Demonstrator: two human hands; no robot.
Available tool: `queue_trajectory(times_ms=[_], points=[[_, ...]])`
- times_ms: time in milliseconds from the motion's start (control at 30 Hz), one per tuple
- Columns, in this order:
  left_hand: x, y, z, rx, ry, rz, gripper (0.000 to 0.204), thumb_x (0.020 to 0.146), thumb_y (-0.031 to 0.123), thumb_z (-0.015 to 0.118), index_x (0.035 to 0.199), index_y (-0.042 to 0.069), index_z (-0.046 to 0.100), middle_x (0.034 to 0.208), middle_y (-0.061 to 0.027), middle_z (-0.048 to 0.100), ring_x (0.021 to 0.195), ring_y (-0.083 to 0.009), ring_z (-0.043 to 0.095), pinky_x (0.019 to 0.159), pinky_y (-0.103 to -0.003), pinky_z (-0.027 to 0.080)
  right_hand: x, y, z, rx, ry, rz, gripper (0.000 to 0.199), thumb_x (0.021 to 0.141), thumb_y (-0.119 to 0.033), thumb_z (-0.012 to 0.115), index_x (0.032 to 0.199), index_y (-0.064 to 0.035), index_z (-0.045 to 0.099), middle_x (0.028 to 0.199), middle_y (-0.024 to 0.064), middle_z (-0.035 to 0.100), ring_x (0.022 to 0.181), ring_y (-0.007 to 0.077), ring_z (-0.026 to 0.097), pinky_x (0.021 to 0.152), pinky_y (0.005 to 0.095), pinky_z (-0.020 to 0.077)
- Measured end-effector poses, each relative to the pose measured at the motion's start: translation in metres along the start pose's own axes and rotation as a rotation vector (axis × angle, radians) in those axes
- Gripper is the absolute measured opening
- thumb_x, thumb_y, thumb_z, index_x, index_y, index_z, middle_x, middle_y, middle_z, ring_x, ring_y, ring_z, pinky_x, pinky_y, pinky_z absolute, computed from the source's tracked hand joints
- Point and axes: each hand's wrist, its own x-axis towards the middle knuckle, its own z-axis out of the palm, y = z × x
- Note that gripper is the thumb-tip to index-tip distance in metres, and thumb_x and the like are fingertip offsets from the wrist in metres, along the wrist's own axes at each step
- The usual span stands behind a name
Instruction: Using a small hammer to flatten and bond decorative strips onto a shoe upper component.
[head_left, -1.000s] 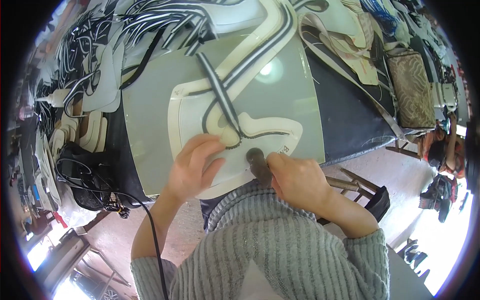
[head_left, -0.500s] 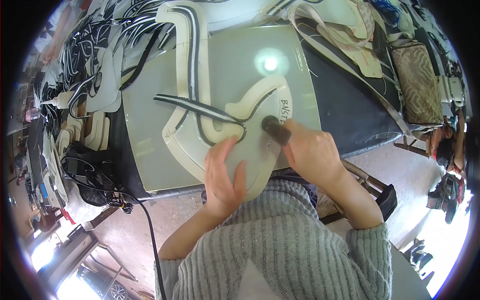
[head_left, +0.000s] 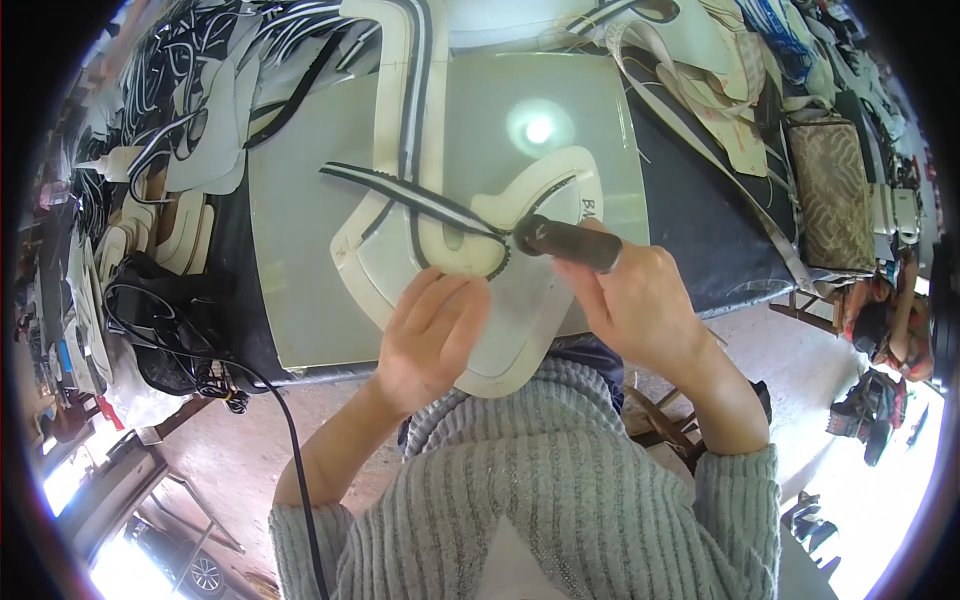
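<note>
My right hand (head_left: 645, 305) is closed round a thick dark hammer-like tool (head_left: 575, 245). The round end of this tool is beside the far end of a black-and-white strip (head_left: 420, 200). That strip slants across a cream curved template (head_left: 435, 125), and a notched dark edging follows the template's rounded end. Against the near side of that end, my left hand (head_left: 430, 335) has its fingers bent and drawn together. Whatever lies under its fingertips is hidden. A larger cream-edged panel (head_left: 505, 380) spreads beneath, overlapping the table's near edge.
A grey-green sheet (head_left: 300, 310) covers part of the black table (head_left: 690, 240). Cut pieces and striped strips (head_left: 215, 130) crowd the left side. A patterned box (head_left: 830, 195) and a pale strap (head_left: 720, 175) lie to the right. A black cable (head_left: 290, 430) hangs at the left.
The tool has swung from pointing down and right to lying nearly sideways, closer to the strip's end. My left thumb has closed in toward the fingers. The view has shifted slightly.
</note>
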Motion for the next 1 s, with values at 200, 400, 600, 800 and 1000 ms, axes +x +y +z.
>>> queue_trajectory(times_ms=[200, 400, 600, 800, 1000], points=[[-0.002, 0.0, 0.006, -0.03, 0.092, -0.026, 0.033, 0.077, -0.002, 0.076, 0.108, -0.005, 0.063, 0.104, -0.0138, 0.07, 0.096, -0.032, 0.067, 0.089, -0.048, 0.056, 0.01, -0.014, 0.011, -0.198, -0.237, -0.06, 0.026, 0.096, -0.026, 0.057, 0.087, -0.0028, 0.052, 0.063, 0.0147, 0.063, 0.06, 0.033, 0.067, 0.052, 0.0416, 0.052], [0.002, -0.002, 0.006, -0.09, 0.111, -0.036, 0.034, 0.077, -0.003, 0.076, 0.108, -0.004, 0.061, 0.102, -0.014, 0.07, 0.094, -0.0322, 0.068, 0.087, -0.049, 0.055, -0.007, -0.007, 0.026, -0.186, -0.179, -0.065, 0.027, 0.094, -0.027, 0.061, 0.086, -0.0031, 0.051, 0.065, 0.0117, 0.062, 0.056, 0.0311, 0.066, 0.048, 0.0394, 0.0513], [0.027, -0.013, 0.004, -0.42, 0.264, -0.437, 0.035, 0.074, -0.01, 0.073, 0.105, 0.002, 0.062, 0.097, -0.0126, 0.067, 0.083, -0.026, 0.065, 0.07, -0.035, 0.054, -0.011, -0.008, 0.027, -0.164, -0.142, -0.073, 0.027, 0.093, -0.028, 0.063, 0.086, -0.0046, 0.051, 0.068, 0.0102, 0.061, 0.055, 0.0293, 0.066, 0.046, 0.0391, 0.0512], [0.06, -0.028, 0.012, -0.324, 0.084, -0.332, 0.042, 0.076, -0.008, 0.075, 0.111, 0.002, 0.055, 0.097, -0.0113, 0.068, 0.082, -0.0224, 0.065, 0.072, -0.031, 0.053, -0.012, -0.001, 0.027, -0.125, -0.161, -0.078, 0.03, 0.093, -0.031, 0.064, 0.087, -0.0044, 0.05, 0.069, 0.0089, 0.06, 0.055, 0.0273, 0.066, 0.045, 0.0382, 0.0506], [0.07, -0.026, 0.011, -0.339, -0.032, -0.535, 0.05, 0.076, -0.004, 0.074, 0.116, 0.003, 0.046, 0.095, -0.0105, 0.07, 0.085, -0.0204, 0.065, 0.079, -0.031, 0.05, -0.013, 0.003, 0.028, -0.019, -0.211, -0.021, 0.025, 0.079, -0.013, 0.069, 0.09, -0.0062, 0.048, 0.073, 0.0087, 0.058, 0.058, 0.03, 0.064, 0.048, 0.0416, 0.0493]])
